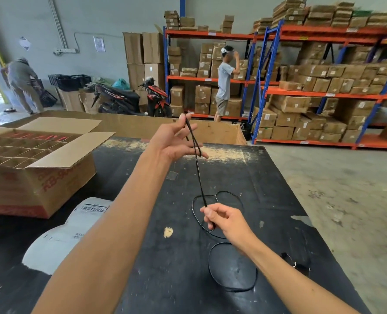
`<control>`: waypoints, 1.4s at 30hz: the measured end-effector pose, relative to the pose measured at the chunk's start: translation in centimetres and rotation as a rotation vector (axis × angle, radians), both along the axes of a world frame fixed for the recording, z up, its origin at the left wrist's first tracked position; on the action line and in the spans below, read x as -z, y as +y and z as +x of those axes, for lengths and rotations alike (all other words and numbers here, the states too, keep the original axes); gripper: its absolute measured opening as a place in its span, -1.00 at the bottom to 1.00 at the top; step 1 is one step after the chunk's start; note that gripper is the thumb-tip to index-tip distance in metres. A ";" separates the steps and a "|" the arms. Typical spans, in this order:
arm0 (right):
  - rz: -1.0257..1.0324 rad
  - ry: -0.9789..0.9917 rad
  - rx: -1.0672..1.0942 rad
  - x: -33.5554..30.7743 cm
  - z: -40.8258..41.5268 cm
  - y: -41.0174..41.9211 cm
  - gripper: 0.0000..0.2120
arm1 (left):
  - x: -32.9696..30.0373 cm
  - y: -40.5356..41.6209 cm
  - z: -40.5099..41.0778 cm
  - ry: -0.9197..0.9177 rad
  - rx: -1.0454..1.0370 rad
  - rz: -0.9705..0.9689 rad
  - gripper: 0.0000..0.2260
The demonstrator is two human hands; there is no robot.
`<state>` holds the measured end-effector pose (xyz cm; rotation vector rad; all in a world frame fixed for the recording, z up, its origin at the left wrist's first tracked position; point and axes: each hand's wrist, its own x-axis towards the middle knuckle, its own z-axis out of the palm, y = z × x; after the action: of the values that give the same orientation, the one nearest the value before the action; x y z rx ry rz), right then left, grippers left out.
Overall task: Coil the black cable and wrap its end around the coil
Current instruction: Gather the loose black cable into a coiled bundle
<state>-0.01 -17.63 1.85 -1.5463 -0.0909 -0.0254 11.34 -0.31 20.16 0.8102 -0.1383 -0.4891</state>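
- Box (38, 168), left of frame: corrugated cardboard, flaps open, a card grid of cells inside; red print on the side.
- Bag (59, 241), lower left: pale plastic mailer, crumpled, with barcode labels.
- Table (165, 268), centre to lower frame: flat black top, scuffed, chipped to pale wood in spots.
- Left hand (176, 139), centre, raised: palm open, fingers spread; cable looped over the fingertips, thumb to little finger, so it serves as a former, not a clamp.
- Cable (199, 177), centre: thin, black, round and limp. A doubled run stretches taut from the left hand down to the right; the slack lies on the table in loose rings at lower centre right.
- Right hand (224, 219), lower centre right: thumb and forefinger pinched shut on the cable, other fingers curled.
- Step in hand, by judgement: early winding, most of the length uncoiled. To do it well, keep the left fingers stiffly spread, feed with even light tension, lay turns side by side, and leave a tail for the final wrap.
- Risk, by judgement: the rings on the table may snag or kink when drawn up.
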 end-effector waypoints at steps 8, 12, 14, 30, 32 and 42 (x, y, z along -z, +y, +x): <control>-0.441 0.163 0.259 -0.5 3.8 -3.2 -0.53 | 0.2 -0.6 -2.6 -0.082 0.394 0.237 -0.82; -0.637 0.123 0.398 -4.2 6.1 -5.6 -0.47 | 2.6 -0.2 -3.0 -0.080 0.475 0.394 -0.78; -0.688 0.081 0.407 -6.9 7.0 -6.5 -0.51 | 4.1 -0.2 -2.9 -0.059 0.486 0.456 -0.73; -0.703 -0.213 0.038 -15.5 2.3 -1.9 -0.73 | 8.6 -1.4 -0.4 0.121 0.212 0.484 -0.80; -0.629 -0.149 0.005 -13.9 1.4 -1.7 -0.78 | 8.0 -1.7 -0.4 0.106 0.190 0.439 -0.80; -0.393 0.065 -0.085 -4.6 -0.5 -4.0 -0.78 | 2.9 -1.0 0.3 0.131 0.132 0.113 -0.81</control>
<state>-0.46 -21.65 6.44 -1.9324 -0.1151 0.1168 11.67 -1.27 17.22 0.8803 -0.0429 -0.6781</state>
